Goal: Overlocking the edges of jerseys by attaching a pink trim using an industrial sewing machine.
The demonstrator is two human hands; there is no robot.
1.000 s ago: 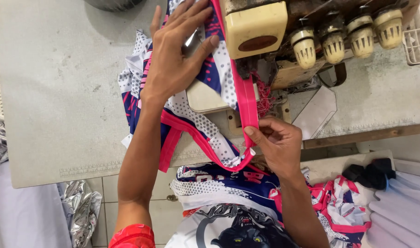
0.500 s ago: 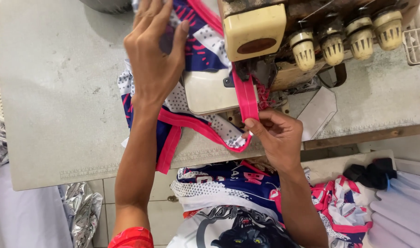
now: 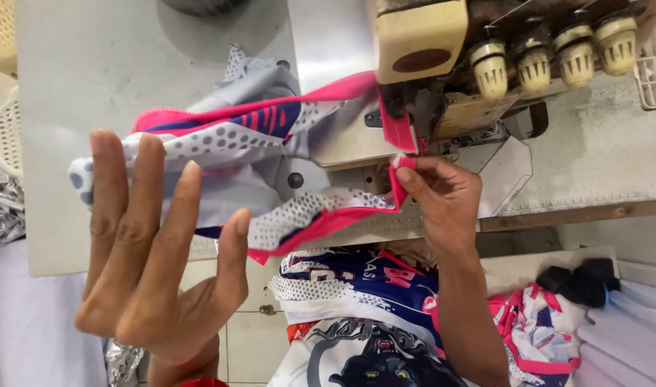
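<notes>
Pinching the folded end of the pink trim between thumb and forefinger of the right hand, just below the sewing machine and its presser foot

Holding the left hand up off the work, palm open, fingers spread wide, gripping nothing, with the printed garment bunched just beyond its fingertips and stretching across to the right hand

Judging by this: lining up the trim end at the foot, seam not yet running. Calls next for bringing the open left hand back down flat onto the cloth beyond it to steady and spread the bunched part, while keeping the right-hand pinch tight and fingertips clear of the needle

More printed pieces heaped below the right wrist; pale table beyond the left hand
</notes>
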